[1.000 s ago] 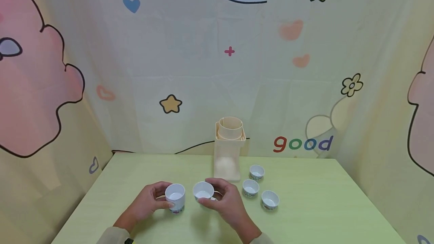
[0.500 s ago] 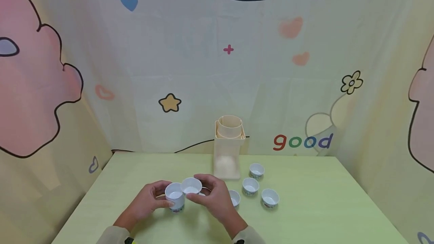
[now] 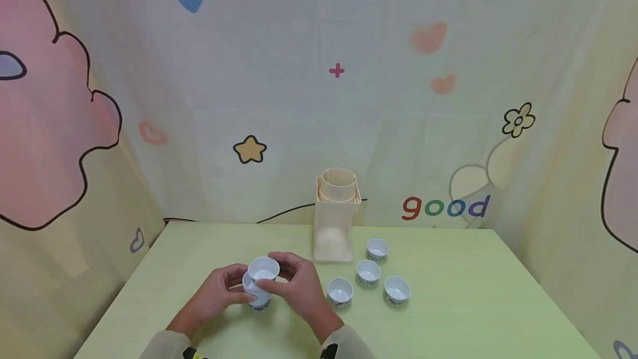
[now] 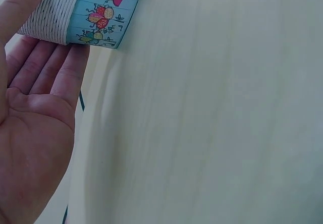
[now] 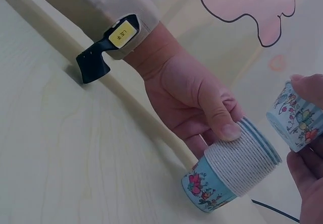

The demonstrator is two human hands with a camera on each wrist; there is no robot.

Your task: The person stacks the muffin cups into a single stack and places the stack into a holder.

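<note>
My left hand (image 3: 219, 290) grips a nested stack of paper cups (image 3: 258, 299), with the thumb on one side and fingers on the other. Many white rims and one blue floral wall show on that stack (image 5: 237, 163) in the right wrist view. Between thumb and fingers, my right hand (image 3: 301, 287) pinches a single paper cup (image 3: 263, 268). It sits just above the stack's mouth in the head view, overlapping it. From the right wrist, the single cup (image 5: 297, 117) appears tilted and apart from the stack's rim.
Several small paper cups stand upright on the pale table (image 3: 448, 303), the nearest cup (image 3: 340, 292) just right of my right hand. Behind them rises a beige stand (image 3: 333, 231) with a round tube (image 3: 338, 184) on top. A printed curtain (image 3: 299, 71) encloses the back and sides.
My right hand has moved left with its cup, from beside the stack to over its mouth. A cup on the table, hidden at first, now shows fully. The left hand stays put.
</note>
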